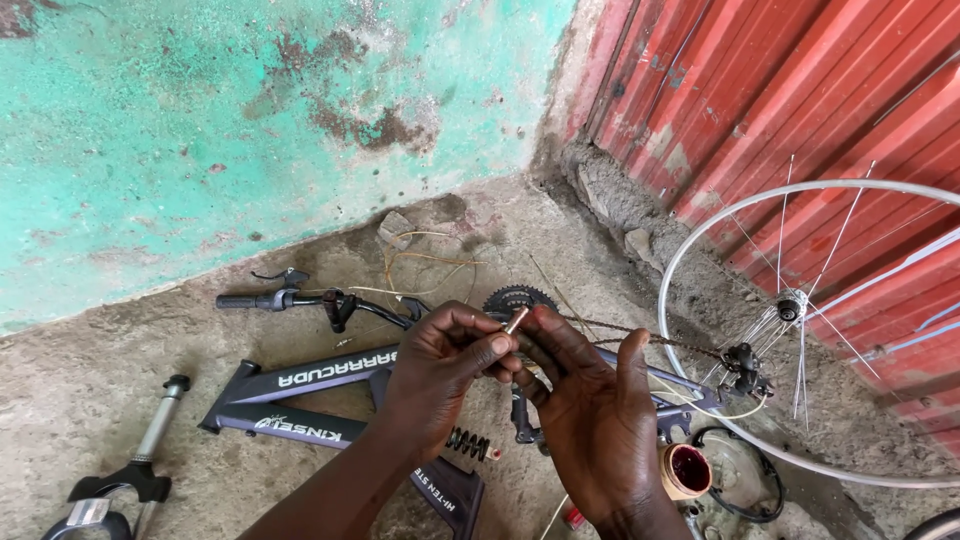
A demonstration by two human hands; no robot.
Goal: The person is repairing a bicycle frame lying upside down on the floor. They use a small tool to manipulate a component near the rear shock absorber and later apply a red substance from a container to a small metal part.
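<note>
My left hand (440,375) and my right hand (590,410) meet in the middle of the view, above a purple bicycle frame (300,385) lying on the ground. Between their fingertips they pinch a small metal cylinder (516,320). A rusty bicycle chain (660,340) runs from my right hand's fingers out to the right, toward a black derailleur (745,368). A toothed chainring (515,298) shows just behind the fingers.
Black handlebars (300,300) with grips and loose cables lie by the turquoise wall. A spoked wheel (800,310) leans on the red metal door at right. A fork leg (150,440) lies at lower left. A small open grease tin (688,470) sits by my right wrist.
</note>
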